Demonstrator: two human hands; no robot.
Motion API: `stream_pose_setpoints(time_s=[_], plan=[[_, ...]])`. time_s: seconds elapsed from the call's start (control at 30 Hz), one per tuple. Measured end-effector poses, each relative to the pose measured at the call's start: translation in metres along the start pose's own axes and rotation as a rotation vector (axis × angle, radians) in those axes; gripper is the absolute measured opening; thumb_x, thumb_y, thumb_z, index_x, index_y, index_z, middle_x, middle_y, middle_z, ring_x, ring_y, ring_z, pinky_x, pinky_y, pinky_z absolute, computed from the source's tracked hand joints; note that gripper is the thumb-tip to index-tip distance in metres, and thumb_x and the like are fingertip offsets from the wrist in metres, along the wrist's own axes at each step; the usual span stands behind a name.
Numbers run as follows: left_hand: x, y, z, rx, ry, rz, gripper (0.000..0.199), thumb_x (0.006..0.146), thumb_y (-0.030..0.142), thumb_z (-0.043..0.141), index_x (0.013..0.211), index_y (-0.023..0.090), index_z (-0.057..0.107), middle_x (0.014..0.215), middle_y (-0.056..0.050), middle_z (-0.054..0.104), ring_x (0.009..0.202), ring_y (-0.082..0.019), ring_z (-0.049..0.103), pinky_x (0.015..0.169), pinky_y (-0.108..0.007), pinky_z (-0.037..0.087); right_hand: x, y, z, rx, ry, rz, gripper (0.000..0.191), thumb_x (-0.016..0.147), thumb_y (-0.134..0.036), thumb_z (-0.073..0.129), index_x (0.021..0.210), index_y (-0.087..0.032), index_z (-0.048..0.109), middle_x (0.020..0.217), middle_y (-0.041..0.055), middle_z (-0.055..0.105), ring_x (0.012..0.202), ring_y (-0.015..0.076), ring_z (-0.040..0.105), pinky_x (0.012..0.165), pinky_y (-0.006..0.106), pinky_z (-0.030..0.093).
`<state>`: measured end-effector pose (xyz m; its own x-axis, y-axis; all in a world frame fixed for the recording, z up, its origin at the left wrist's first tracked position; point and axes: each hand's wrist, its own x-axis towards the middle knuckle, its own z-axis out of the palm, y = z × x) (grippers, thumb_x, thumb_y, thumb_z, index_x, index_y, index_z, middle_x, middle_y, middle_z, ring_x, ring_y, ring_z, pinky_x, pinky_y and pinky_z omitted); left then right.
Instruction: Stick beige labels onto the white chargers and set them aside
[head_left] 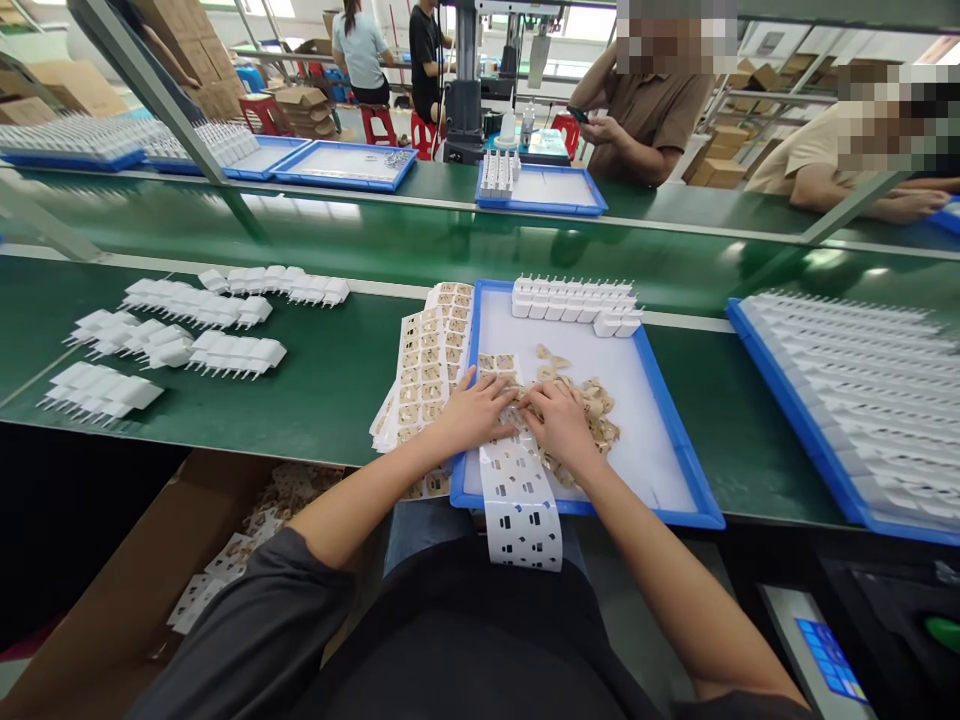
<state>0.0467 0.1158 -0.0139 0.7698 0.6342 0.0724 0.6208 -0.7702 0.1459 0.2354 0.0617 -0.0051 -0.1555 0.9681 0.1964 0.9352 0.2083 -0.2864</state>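
A long strip of die-cut sheet (523,505) lies over the near left part of a blue-rimmed white tray (675,450). Its near end hangs past the tray's edge toward my lap, and tan printed shapes show at its far end. My left hand (480,408) rests on the strip, fingers stretched out. Close beside it, my right hand (559,420) has its fingers bent down at the strip's right edge; what is between the fingertips is hidden. Small tan cut-out pieces (600,400) are heaped in the tray by my right hand. White blocks with thin pins (574,298) stand along the tray's far side.
More tan-printed sheets (424,370) are stacked left of the tray. White pinned blocks (236,352) lie in groups on the green table (322,400). A full tray of blocks (847,400) stands right. Below left is a cardboard box (150,560) with scraps. People sit across the line.
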Motion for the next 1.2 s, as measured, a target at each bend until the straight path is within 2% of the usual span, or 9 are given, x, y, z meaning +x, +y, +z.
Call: stream_pose_setpoints(time_s=[0.27,0.37,0.53,0.67,0.77,0.87,1.03,1.13,1.2], plan=[[-0.001,-0.001,-0.004,-0.007,-0.036,0.018,0.08,0.091,0.072,0.051,0.153,0.022,0.045,0.163,-0.012,0.039,0.15,-0.034,0.037,0.127,-0.055,0.015,-0.006,0.01,-0.026,0.314,-0.059,-0.103,0.009,0.086,-0.021,0.059,0.082,-0.024,0.067,0.108,0.0049,0.068,0.108,0.0256,0.058,0.103,0.045,0.04],[-0.001,-0.001,-0.006,-0.034,-0.056,0.011,0.08,0.092,0.07,0.052,0.154,0.02,0.043,0.164,-0.013,0.037,0.151,-0.035,0.035,0.127,-0.058,0.013,-0.004,0.017,-0.03,0.465,0.018,-0.014,0.009,0.086,-0.025,0.058,0.082,-0.023,0.065,0.102,0.0043,0.07,0.104,0.0246,0.061,0.099,0.042,0.045],[-0.003,0.0,-0.009,-0.106,-0.051,0.0,0.079,0.09,0.068,0.057,0.152,0.021,0.044,0.163,-0.015,0.037,0.151,-0.034,0.035,0.126,-0.06,0.012,-0.005,0.022,-0.034,0.643,0.162,0.246,0.015,0.085,-0.038,0.061,0.086,-0.023,0.066,0.091,0.0033,0.073,0.093,0.0241,0.066,0.09,0.04,0.048],[0.002,-0.003,-0.016,-0.175,-0.023,-0.028,0.072,0.086,0.067,0.064,0.142,0.023,0.055,0.164,-0.015,0.035,0.15,-0.036,0.036,0.124,-0.059,0.021,-0.016,0.022,-0.04,0.71,0.221,0.24,0.015,0.084,-0.038,0.066,0.084,-0.023,0.065,0.086,0.0019,0.071,0.088,0.0218,0.067,0.087,0.037,0.05],[0.026,-0.014,-0.025,-0.235,0.073,-0.08,0.056,0.09,0.059,0.063,0.133,0.023,0.062,0.153,-0.012,0.052,0.141,-0.033,0.048,0.117,-0.05,0.037,-0.027,0.021,-0.038,0.75,0.235,0.219,0.016,0.086,-0.039,0.066,0.085,-0.023,0.066,0.087,0.0025,0.072,0.087,0.0213,0.067,0.085,0.036,0.051],[0.071,-0.029,-0.035,-0.217,0.203,-0.179,0.046,0.094,0.044,0.063,0.133,0.019,0.061,0.138,-0.013,0.062,0.13,-0.03,0.056,0.109,-0.043,0.045,-0.033,0.022,-0.031,0.705,0.255,0.219,0.015,0.089,-0.038,0.064,0.087,-0.023,0.067,0.087,0.0028,0.072,0.086,0.0212,0.067,0.085,0.036,0.052],[0.146,-0.046,-0.039,-0.171,0.331,-0.315,0.06,0.086,0.021,0.069,0.142,0.016,0.049,0.152,-0.021,0.044,0.142,-0.04,0.039,0.11,-0.054,0.04,-0.036,0.025,-0.026,0.549,0.311,0.167,0.013,0.091,-0.034,0.06,0.087,-0.023,0.066,0.087,0.0027,0.072,0.085,0.0212,0.066,0.083,0.036,0.051],[0.165,-0.047,-0.032,-0.178,0.354,-0.311,0.052,0.081,0.01,0.067,0.132,0.015,0.054,0.159,-0.022,0.033,0.145,-0.042,0.031,0.111,-0.055,0.037,-0.036,0.026,-0.026,0.525,0.324,0.152,0.012,0.091,-0.032,0.059,0.087,-0.023,0.065,0.087,0.0029,0.071,0.084,0.0212,0.065,0.081,0.035,0.051],[0.167,-0.048,-0.028,-0.206,0.357,-0.302,0.043,0.082,0.006,0.063,0.124,0.015,0.057,0.154,-0.022,0.04,0.143,-0.039,0.035,0.111,-0.053,0.037,-0.036,0.025,-0.026,0.527,0.325,0.143,0.012,0.092,-0.032,0.058,0.087,-0.023,0.065,0.087,0.0029,0.071,0.084,0.0211,0.065,0.081,0.035,0.051]])
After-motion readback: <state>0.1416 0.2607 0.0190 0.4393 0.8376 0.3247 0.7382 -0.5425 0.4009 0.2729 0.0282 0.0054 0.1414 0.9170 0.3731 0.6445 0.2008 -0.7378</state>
